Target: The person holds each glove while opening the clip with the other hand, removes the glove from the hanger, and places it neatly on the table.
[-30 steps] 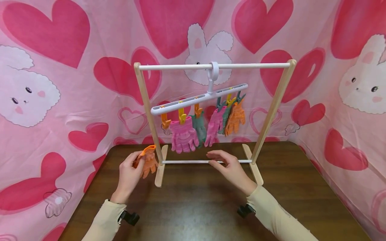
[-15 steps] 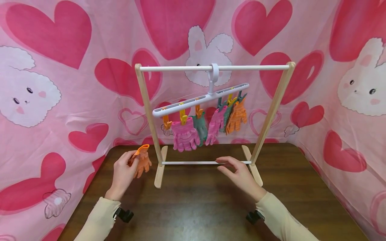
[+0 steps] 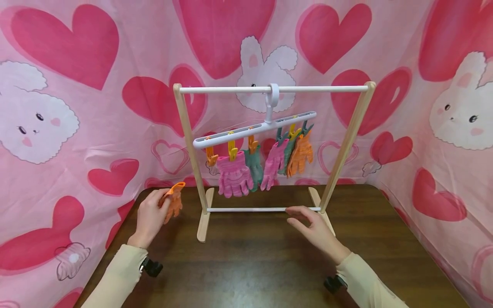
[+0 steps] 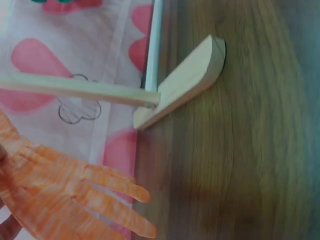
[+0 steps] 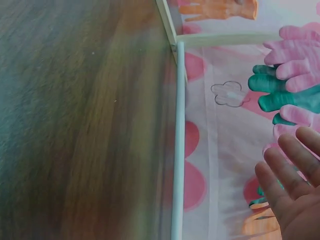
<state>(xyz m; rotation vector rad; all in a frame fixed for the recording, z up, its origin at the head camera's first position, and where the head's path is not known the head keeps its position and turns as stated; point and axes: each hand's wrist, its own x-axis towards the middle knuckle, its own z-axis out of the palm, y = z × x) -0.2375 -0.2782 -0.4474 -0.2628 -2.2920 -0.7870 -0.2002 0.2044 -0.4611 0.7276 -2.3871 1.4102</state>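
Note:
My left hand (image 3: 150,216) pinches an orange knit glove (image 3: 174,204) near its cuff, left of the wooden rack (image 3: 188,145). In the left wrist view the glove (image 4: 65,185) hangs with its fingers spread. My right hand (image 3: 313,229) is held in front of the rack's lower right side with fingers relaxed, holding nothing. A white hanger (image 3: 254,129) hangs tilted from the top bar. Clothespins on it hold a pink glove (image 3: 235,175), a green glove (image 3: 254,167), another pink glove (image 3: 274,164) and an orange glove (image 3: 301,156). The leftmost orange clothespin (image 3: 211,157) holds nothing.
The rack's wooden feet (image 3: 204,226) stand on a dark brown table (image 3: 246,265), joined by a low white bar (image 3: 246,209). A pink curtain (image 3: 127,47) with hearts and rabbits encloses the table's back and sides.
My left hand has drawn left, away from the rack, carrying the orange glove. The right hand has moved right and slightly down.

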